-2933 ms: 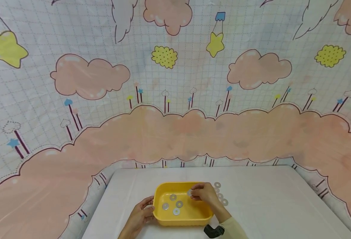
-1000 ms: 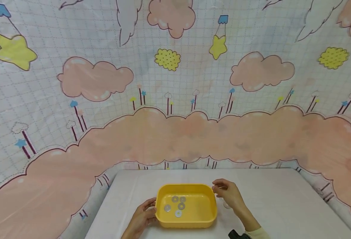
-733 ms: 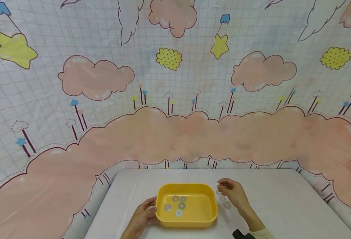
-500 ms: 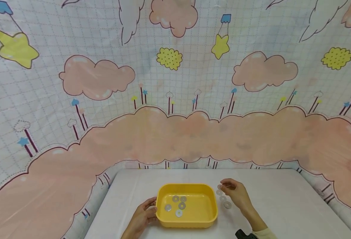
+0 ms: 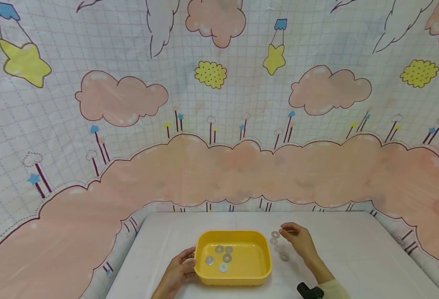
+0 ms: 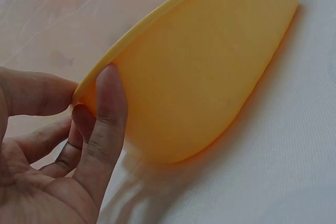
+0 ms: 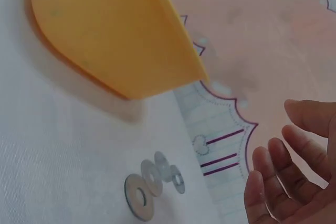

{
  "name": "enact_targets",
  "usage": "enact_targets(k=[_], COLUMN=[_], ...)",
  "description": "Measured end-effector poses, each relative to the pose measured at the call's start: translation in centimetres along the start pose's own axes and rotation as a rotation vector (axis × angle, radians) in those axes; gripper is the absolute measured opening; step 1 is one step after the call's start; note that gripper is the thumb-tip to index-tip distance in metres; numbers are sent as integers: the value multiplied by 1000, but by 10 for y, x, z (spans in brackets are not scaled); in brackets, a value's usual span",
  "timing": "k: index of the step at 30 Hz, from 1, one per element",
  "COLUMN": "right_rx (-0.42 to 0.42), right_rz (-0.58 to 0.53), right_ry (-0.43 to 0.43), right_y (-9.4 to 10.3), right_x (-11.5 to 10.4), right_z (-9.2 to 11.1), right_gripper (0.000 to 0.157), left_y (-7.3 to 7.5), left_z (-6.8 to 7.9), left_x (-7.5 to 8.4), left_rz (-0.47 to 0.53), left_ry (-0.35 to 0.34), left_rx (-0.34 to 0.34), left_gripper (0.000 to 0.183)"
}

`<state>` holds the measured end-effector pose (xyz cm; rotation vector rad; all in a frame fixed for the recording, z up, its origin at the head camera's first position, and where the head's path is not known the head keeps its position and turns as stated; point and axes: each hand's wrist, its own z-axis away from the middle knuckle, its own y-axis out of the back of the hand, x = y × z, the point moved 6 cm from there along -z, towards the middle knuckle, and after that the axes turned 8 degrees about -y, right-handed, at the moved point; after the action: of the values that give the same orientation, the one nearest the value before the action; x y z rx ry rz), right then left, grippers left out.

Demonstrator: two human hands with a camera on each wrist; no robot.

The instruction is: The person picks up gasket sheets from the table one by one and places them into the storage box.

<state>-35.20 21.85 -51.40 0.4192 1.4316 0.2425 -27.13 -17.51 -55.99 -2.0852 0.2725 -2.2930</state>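
Note:
A shallow yellow plastic tray [image 5: 250,263] stands on the white table, with several flat metal washers [image 5: 207,260] lying in its left half. At its left end my left hand [image 5: 176,270] holds it, the thumb [image 6: 110,100] against the outer wall and a forefinger at the rim in the left wrist view. Just right of the tray, several more washers [image 5: 281,257] lie in a slanting row, seen partly overlapping in the right wrist view. My right hand [image 5: 299,242] hovers beside the far end of that row, fingers loosely bent and holding nothing.
The table [image 5: 358,253] carries a white cover. A printed backdrop [image 5: 230,170] with clouds and stars rises behind it. A black wrist device [image 5: 310,291] sits at the right sleeve [image 5: 333,289].
My right hand, earlier over the tray with a washer, has let it go among the others and moved right, past the tray's edge, uncovering the row outside. The left hand stays.

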Motion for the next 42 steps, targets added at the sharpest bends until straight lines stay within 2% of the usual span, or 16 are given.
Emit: enact_targets(k=[7, 14, 22, 28, 35, 42], right_rx=[35, 31, 53, 50, -1, 11], right_rz=[-6, 14, 104, 131, 167, 159], right_ry=[-21, -54, -18, 4, -64, -125], right_y=[-2, -8, -12, -15, -20, -26], right_x=[12, 24, 31, 33, 42, 49], right_z=[-13, -23, -32, -40, -42, -44], right_gripper=[32, 34, 32, 32, 37, 40], left_y=[1, 1, 1, -1, -2, -1], left_z=[0, -1, 1, 2, 3, 3], left_x=[1, 0, -3, -4, -5, -4], left_rz=[2, -2, 10, 15, 7, 9], left_ry=[-11, 0, -1, 1, 8, 6], left_rx=[-9, -3, -6, -2, 1, 5], left_gripper=[64, 64, 65, 64, 64, 67])
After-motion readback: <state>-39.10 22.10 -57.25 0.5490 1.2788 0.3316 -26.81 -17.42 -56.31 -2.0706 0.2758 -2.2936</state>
